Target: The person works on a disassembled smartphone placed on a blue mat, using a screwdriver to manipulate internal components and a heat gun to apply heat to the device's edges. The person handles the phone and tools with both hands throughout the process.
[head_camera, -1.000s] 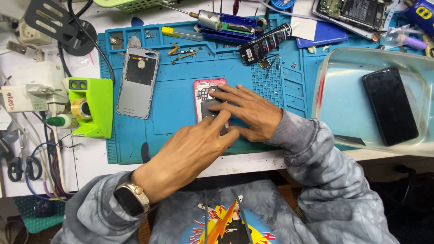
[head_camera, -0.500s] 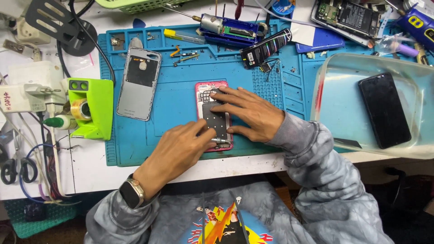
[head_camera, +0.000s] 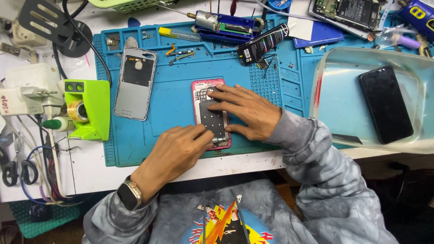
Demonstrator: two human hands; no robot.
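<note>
pink phone (head_camera: 211, 114) | long axis toward/away, camera end far | both hands: left (head_camera: 174, 153), right (head_camera: 246, 113) flat, fingers spread, pressing it

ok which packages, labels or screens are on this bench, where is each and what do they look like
Black tube: top middle of the blue mat, lying at a slant, white label patch.
Dark phone: in the clear tray at right, black screen unlit.
White label: left edge, on a white charger, handwritten.
</note>
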